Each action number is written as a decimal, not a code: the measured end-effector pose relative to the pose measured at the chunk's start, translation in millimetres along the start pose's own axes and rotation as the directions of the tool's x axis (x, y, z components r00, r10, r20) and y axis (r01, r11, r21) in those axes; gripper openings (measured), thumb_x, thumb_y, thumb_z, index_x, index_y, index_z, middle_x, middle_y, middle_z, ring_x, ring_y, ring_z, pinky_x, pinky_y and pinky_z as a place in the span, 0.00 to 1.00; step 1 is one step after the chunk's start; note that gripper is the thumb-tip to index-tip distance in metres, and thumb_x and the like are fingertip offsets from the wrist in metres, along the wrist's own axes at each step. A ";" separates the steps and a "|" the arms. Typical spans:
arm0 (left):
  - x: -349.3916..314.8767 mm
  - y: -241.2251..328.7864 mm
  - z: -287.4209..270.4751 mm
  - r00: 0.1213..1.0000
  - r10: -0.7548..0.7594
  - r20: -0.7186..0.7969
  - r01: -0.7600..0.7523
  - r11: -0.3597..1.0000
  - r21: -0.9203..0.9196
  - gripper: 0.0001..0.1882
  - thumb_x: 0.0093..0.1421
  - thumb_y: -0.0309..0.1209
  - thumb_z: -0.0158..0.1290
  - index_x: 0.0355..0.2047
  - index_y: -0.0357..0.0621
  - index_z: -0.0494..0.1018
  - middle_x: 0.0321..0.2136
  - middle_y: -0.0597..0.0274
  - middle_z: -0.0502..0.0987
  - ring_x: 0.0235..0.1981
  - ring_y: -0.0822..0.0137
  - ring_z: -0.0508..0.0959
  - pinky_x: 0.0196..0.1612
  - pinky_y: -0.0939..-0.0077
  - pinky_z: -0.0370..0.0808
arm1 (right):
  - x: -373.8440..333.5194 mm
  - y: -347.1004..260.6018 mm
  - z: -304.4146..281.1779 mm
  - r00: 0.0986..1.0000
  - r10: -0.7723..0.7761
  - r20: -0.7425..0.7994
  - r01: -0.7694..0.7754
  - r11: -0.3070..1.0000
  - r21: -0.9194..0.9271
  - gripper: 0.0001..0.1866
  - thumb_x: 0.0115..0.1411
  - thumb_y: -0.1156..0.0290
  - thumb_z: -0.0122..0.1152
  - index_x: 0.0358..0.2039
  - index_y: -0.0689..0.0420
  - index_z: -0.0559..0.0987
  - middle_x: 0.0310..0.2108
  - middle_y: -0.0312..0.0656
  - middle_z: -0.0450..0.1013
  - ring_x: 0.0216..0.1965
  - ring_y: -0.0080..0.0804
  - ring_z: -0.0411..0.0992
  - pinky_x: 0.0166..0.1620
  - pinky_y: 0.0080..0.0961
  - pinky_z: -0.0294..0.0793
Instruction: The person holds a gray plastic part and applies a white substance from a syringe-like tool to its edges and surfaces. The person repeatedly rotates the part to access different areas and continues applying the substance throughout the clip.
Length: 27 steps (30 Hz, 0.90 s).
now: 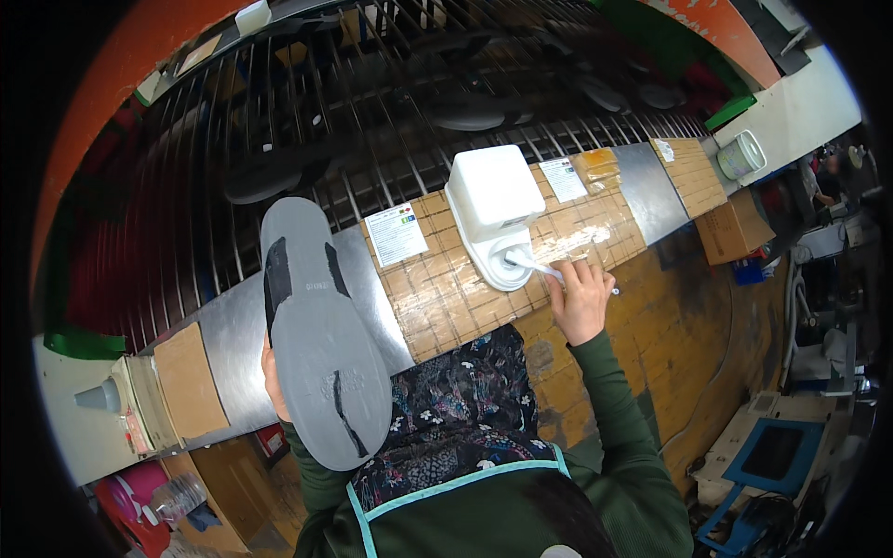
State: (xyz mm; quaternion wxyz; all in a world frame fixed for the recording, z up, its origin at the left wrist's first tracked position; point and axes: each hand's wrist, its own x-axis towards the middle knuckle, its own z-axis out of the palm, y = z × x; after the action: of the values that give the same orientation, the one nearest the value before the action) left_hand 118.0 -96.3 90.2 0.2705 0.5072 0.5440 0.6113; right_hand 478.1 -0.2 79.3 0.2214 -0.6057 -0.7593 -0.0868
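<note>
My left hand grips the edge of a large grey sandal sole, its fingers mostly hidden behind it. The sole is held up lengthwise, with black strap pieces at both sides of its narrower part and a dark slit near its lower end. In my right hand is a thin white brush, pinched between the fingers. Its tip rests in the round cup at the foot of a white dispenser pot. That pot stands on the cardboard-covered ledge in front of me.
Beyond the ledge runs a conveyor of metal rods carrying several grey sandals. Paper sheets are stuck along the ledge. A white tub stands at the right end, a grey cup at the left. A cardboard box sits beyond the ledge's right end.
</note>
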 end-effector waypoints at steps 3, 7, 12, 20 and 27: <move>0.2 -3.5 -4.5 0.989 -0.140 -0.041 0.123 0.951 -0.284 0.29 0.61 0.35 0.53 0.59 0.35 0.61 0.48 0.51 0.75 0.44 0.63 0.79 0.45 0.71 0.80 | 1.4 0.3 -1.6 1.000 0.005 -0.009 -0.005 0.999 0.044 0.06 0.54 0.67 0.65 0.33 0.50 0.79 0.27 0.34 0.70 0.33 0.33 0.66 0.41 0.34 0.54; 18.1 -0.6 -7.0 0.943 -0.248 0.221 0.330 0.772 -0.543 0.34 0.57 0.38 0.58 0.59 0.33 0.61 0.46 0.53 0.76 0.45 0.67 0.78 0.45 0.74 0.78 | 2.7 -0.1 0.3 0.996 -0.024 -0.084 0.024 1.000 -0.004 0.04 0.53 0.67 0.66 0.30 0.49 0.80 0.27 0.33 0.70 0.33 0.32 0.67 0.42 0.33 0.54; 28.6 1.9 7.7 0.957 -0.214 0.197 0.289 0.770 -0.570 0.31 0.59 0.37 0.57 0.58 0.33 0.61 0.46 0.55 0.76 0.44 0.69 0.78 0.48 0.77 0.76 | 0.8 7.0 0.7 0.999 0.036 0.002 -0.036 0.991 0.130 0.03 0.57 0.67 0.64 0.29 0.51 0.80 0.21 0.34 0.69 0.24 0.26 0.64 0.34 0.26 0.56; 33.0 11.5 32.2 0.939 -0.261 0.225 0.342 0.781 -0.522 0.27 0.61 0.33 0.55 0.57 0.36 0.62 0.48 0.56 0.74 0.45 0.71 0.76 0.49 0.77 0.73 | -11.7 23.5 11.6 0.659 0.236 0.714 -0.747 0.097 0.657 0.12 0.67 0.65 0.53 0.31 0.58 0.77 0.20 0.31 0.71 0.21 0.14 0.61 0.27 0.13 0.59; 32.8 9.7 66.7 0.928 -0.252 0.275 0.362 0.785 -0.503 0.15 0.63 0.28 0.53 0.48 0.37 0.65 0.34 0.61 0.76 0.28 0.75 0.77 0.31 0.83 0.74 | 12.1 -35.6 -18.7 0.929 0.329 0.169 -0.317 0.474 0.821 0.07 0.56 0.75 0.67 0.35 0.62 0.82 0.27 0.34 0.75 0.29 0.20 0.70 0.36 0.19 0.70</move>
State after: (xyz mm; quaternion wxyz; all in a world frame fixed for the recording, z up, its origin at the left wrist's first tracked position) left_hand 170.0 -43.8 102.9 0.5508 0.3701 0.3942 0.6358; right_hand 446.3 -6.0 106.1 0.5001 -0.5565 -0.5782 0.3255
